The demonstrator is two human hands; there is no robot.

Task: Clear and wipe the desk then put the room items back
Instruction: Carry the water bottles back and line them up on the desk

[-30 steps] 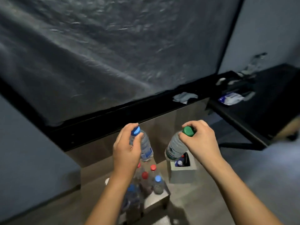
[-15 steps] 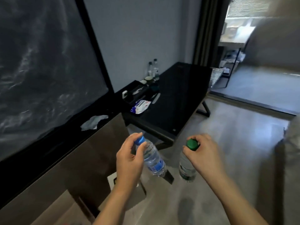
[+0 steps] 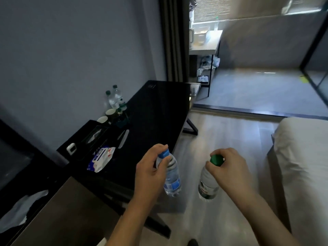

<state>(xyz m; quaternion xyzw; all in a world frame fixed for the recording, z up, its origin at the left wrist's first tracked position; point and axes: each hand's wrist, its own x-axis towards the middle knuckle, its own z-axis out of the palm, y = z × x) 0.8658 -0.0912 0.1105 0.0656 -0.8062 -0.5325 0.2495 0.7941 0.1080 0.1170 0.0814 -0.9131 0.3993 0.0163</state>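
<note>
Between the two hands and the wall, the glossy black desk (image 3: 156, 110) now fills the middle of the view, where a second ago the person faced a dark screen with a cluster of capped bottles on a low stand below the hands; the head has swung round and the body seems to have stepped toward the desk. The left hand (image 3: 150, 172) pinches the neck of a clear plastic water bottle with a blue cap (image 3: 171, 176), thumb and fingers curled round just under the cap, the bottle hanging tilted below the grip. The right hand (image 3: 229, 170) holds a clear plastic bottle with a green cap (image 3: 208, 183) the same way, fingers closed over the cap. Both bottles hang over the floor, just beside the desk's near edge and apart from each other. Beyond the left grip lie a white and blue wipes packet (image 3: 102, 158), two pale cups (image 3: 106, 116) and two green-capped bottles (image 3: 115, 99) against the wall. Judging by this, the carried pair is probably being returned to the desk, so the putting-back stage appears under way.
</note>
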